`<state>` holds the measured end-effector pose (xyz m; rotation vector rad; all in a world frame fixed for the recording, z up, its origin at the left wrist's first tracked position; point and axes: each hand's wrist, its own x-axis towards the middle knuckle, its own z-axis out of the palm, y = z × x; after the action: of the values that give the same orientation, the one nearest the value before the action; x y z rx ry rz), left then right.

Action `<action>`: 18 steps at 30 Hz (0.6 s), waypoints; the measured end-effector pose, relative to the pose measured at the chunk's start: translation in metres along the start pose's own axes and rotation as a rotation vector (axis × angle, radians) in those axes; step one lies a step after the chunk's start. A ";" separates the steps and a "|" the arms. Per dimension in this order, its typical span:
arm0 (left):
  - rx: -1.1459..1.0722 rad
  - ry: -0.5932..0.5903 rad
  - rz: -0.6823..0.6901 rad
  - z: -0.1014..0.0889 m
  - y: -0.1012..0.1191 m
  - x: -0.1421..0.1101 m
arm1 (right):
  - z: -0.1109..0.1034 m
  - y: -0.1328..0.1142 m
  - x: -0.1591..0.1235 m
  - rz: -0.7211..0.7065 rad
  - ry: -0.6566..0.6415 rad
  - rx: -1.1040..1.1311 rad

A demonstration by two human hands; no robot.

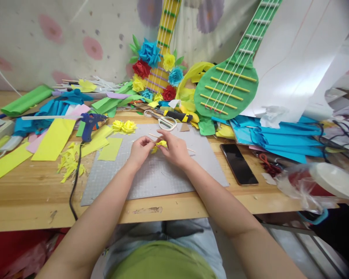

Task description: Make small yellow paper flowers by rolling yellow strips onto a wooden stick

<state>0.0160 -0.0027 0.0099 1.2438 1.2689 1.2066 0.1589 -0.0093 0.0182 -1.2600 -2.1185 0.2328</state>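
Above the grey cutting mat point(104, 186), my left hand point(141, 151) and my right hand point(174, 147) meet. Between their fingertips is a small piece of yellow paper point(162, 143), pinched from both sides and partly covered by the fingers. A thin pale stick point(152, 135) pokes out beside my right fingers; whether they grip it is unclear. Left of my hands lie yellow paper flowers point(124, 126) and a flat yellow paper rectangle point(110, 149). Scissors with white handles point(167, 123) rest just beyond my right hand.
A blue glue gun point(88, 126) stands at left, its black cord point(75, 182) running over the front edge. Yellow paper scraps point(71, 161) lie nearby. A phone point(239, 164) lies right of the mat. Behind stand a green paper instrument point(227, 89) and a flower-covered yellow one point(163, 64).
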 end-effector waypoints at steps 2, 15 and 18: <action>0.031 -0.002 0.022 0.000 -0.004 0.002 | 0.003 0.002 0.001 0.020 -0.003 -0.007; 0.645 0.004 0.221 0.003 0.003 -0.001 | 0.008 0.008 0.003 0.175 0.035 0.047; 0.657 0.012 0.215 0.003 0.002 0.000 | 0.007 0.008 0.004 0.199 0.028 0.063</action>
<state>0.0196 -0.0031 0.0115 1.8835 1.6424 0.9653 0.1589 -0.0010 0.0105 -1.4292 -1.9468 0.3623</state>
